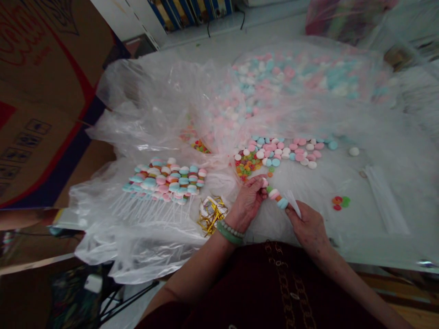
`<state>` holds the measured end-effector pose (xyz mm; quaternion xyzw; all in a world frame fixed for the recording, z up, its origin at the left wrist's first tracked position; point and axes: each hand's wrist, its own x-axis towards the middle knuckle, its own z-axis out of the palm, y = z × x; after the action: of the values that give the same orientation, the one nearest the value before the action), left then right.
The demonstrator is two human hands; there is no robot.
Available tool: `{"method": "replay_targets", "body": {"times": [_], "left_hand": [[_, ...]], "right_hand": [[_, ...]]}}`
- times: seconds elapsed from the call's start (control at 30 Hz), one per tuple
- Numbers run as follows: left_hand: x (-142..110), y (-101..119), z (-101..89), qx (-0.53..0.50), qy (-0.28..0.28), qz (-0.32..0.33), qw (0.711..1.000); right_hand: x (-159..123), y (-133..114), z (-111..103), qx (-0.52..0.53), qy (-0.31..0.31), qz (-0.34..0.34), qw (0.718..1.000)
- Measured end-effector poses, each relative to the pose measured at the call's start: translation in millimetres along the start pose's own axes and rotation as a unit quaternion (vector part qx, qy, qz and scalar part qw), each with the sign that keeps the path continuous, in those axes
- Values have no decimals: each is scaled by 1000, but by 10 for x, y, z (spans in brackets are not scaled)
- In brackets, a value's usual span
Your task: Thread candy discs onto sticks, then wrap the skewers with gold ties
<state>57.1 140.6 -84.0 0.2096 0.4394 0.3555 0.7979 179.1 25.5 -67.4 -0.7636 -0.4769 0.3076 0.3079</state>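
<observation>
My left hand [249, 198], with bracelets at the wrist, pinches a pink-and-white marshmallow [265, 182] at the far end of a candy skewer. Along this marshmallow skewer [277, 197] sit pink, white and blue marshmallows with green and orange gummy pieces between them. Its lower end is gripped in my right hand [307, 224], where a white strip-like piece [294, 204] also sticks up past the fingers; its kind is unclear. Just beyond my left hand lie small colourful gummy rings [247, 165] and a spread of loose marshmallows [284, 150].
Finished-looking marshmallow skewers [168, 180] lie stacked on plastic at the left. Gold twist ties [212, 214] sit beside my left wrist. A big clear bag of marshmallows [302, 75] fills the back. Several gummy rings [340, 202] and white sticks [386, 201] lie right. A cardboard box [44, 105] stands left.
</observation>
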Motion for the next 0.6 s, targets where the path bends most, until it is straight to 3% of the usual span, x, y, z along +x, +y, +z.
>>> {"method": "replay_targets", "body": {"times": [0.23,0.6], "left_hand": [[2,-95,34,39,14,30,999],[-21,-235,55,210,26,107,972]], "right_hand": [[26,-5,44,-36,4,-1,999],[121,14,93,-78,3,-18,997]]}}
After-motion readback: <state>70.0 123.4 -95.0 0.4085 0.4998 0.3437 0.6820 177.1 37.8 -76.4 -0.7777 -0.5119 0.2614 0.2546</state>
